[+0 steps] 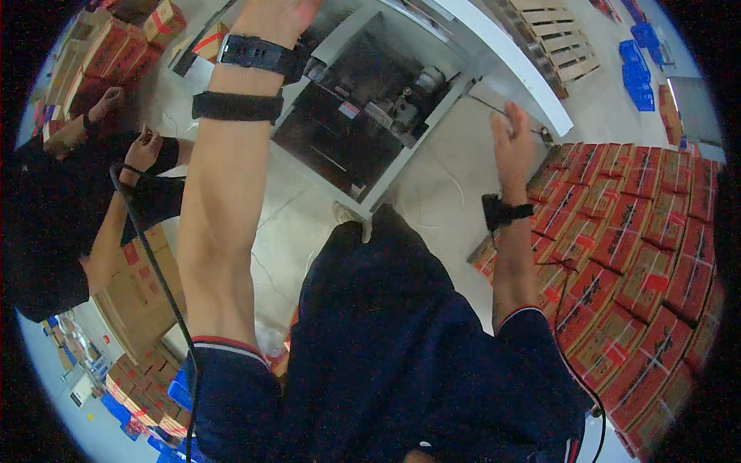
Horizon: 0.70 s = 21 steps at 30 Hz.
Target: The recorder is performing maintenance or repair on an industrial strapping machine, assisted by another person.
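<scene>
My left arm reaches far forward, with a watch point(255, 55) and a black strap point(238, 106) on it. Only the base of my left hand point(289, 9) shows; the picture's upper edge cuts off its fingers. Below and right of it stands an open metal machine frame point(328, 181) with a dark interior and a motor point(429, 80) inside. My right hand point(511, 150) is raised beside the frame, fingers stretched out and nothing in them. A black band point(505, 212) circles that wrist. Near this hand runs a long white panel point(517, 65); I cannot tell whether they touch.
Red cartons point(617, 224) are stacked on my right. At the far right are a wooden pallet point(552, 35) and blue crates point(636, 76). On my left sits a person in dark clothes point(54, 224), near brown cartons point(139, 293). A black cable point(158, 270) hangs along my left arm.
</scene>
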Tool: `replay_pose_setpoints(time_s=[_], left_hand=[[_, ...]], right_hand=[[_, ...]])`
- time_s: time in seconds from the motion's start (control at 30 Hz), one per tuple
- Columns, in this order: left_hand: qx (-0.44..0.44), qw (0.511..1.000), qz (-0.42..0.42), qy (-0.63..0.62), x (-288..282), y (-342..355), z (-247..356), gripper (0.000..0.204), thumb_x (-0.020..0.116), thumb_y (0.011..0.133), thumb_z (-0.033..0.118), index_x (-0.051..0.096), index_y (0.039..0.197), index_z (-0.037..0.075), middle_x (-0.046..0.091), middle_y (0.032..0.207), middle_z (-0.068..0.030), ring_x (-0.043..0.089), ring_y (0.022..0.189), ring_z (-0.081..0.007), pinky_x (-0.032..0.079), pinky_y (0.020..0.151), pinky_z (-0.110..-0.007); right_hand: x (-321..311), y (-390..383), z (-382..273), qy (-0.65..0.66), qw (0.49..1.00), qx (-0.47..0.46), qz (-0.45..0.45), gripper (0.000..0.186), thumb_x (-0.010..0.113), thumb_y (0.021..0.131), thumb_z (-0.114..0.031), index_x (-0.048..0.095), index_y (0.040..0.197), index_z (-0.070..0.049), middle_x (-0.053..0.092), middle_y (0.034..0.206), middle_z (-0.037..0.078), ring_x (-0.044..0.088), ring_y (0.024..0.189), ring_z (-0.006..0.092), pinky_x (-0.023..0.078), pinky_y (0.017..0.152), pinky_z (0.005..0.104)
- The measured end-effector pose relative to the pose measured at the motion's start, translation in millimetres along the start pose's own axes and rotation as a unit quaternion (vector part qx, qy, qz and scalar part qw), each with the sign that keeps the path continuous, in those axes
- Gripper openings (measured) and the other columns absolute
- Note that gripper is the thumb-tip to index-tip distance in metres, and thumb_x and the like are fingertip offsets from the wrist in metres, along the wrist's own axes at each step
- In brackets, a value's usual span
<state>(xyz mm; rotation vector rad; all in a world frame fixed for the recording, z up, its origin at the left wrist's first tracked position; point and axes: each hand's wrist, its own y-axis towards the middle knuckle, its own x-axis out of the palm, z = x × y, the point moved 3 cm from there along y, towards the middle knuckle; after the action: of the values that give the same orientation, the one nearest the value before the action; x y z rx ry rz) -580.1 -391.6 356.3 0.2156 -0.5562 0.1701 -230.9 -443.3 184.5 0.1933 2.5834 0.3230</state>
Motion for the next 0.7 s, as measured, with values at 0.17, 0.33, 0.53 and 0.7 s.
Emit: replay_pose_setpoints(time_s=[0.17,0.33,0.53,0.7], left_hand=[[-0.025,0.998,-0.026,-0.053,16,-4,-20,0.02,0.065,0.085,0.029,0.056,0.081,0.011,0.053,0.074,-0.0005,0.052,0.069,-0.0129,0.044,0.062,-0.029],[-0.045,0.995,-0.045,-0.075,1,-39,-27,0.026,0.063,0.086,0.033,0.056,0.091,0.009,0.053,0.076,-0.0006,0.052,0.074,-0.0141,0.043,0.068,-0.03],[-0.216,0.973,0.048,0.059,-64,-126,-105,0.019,0.06,0.088,0.025,0.056,0.094,0.008,0.058,0.077,-0.003,0.054,0.068,-0.0115,0.046,0.059,-0.027],[-0.319,0.924,0.022,0.211,-95,-227,-186,0.03,0.058,0.089,0.02,0.054,0.114,0.005,0.057,0.088,-0.0013,0.056,0.073,-0.0116,0.048,0.064,-0.027]], right_hand=[[11,-97,104,0.042,0.955,0.265,-0.126,0.035,0.059,0.088,-0.027,0.057,0.111,-0.002,0.06,0.097,0.005,0.055,0.085,0.0137,0.046,0.076,0.0279],[37,-187,103,0.089,0.871,0.428,-0.225,0.039,0.058,0.088,-0.032,0.055,0.113,-0.003,0.059,0.1,0.004,0.056,0.093,0.0124,0.047,0.078,0.0298],[38,-240,94,0.125,0.852,0.458,-0.219,0.035,0.057,0.088,-0.031,0.057,0.11,-0.003,0.06,0.095,0.003,0.057,0.087,0.0123,0.047,0.072,0.0286],[60,-272,153,0.053,0.913,0.334,-0.229,0.03,0.056,0.087,-0.027,0.06,0.104,-0.002,0.061,0.084,0.003,0.057,0.074,0.0126,0.047,0.066,0.0266]])
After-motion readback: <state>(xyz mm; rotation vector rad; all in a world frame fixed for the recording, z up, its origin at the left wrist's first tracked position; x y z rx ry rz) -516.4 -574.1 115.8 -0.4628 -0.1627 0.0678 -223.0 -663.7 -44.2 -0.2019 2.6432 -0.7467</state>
